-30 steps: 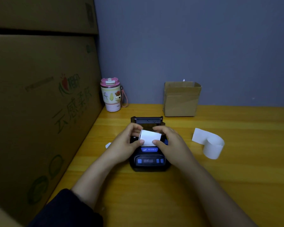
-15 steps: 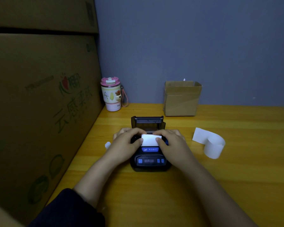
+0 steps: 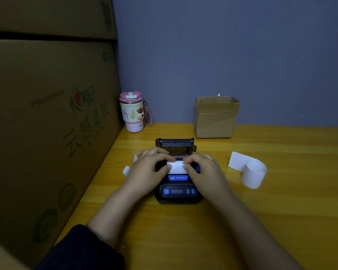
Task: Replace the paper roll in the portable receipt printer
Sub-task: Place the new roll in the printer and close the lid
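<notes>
A black portable receipt printer (image 3: 177, 191) with blue buttons lies on the yellow wooden table (image 3: 281, 201), its lid (image 3: 175, 143) open and tilted back. A white paper strip (image 3: 176, 166) lies flat across the printer's top at the roll bay. My left hand (image 3: 147, 168) pinches the strip's left edge, and my right hand (image 3: 202, 169) pinches its right edge. The roll itself is hidden under my fingers. A second, loosely unwound paper roll (image 3: 251, 171) lies on the table to the right of the printer.
Large cardboard boxes (image 3: 47, 123) wall off the left side. A pink-lidded tumbler (image 3: 132, 112) stands at the back left, a small open cardboard box (image 3: 216, 116) at the back against the grey wall. A small white scrap (image 3: 126, 170) peeks out left of my left hand.
The paper strip has gone from standing raised between my fingers to lying flat and low on the printer. Both hands moved down and slightly outward along its edges.
</notes>
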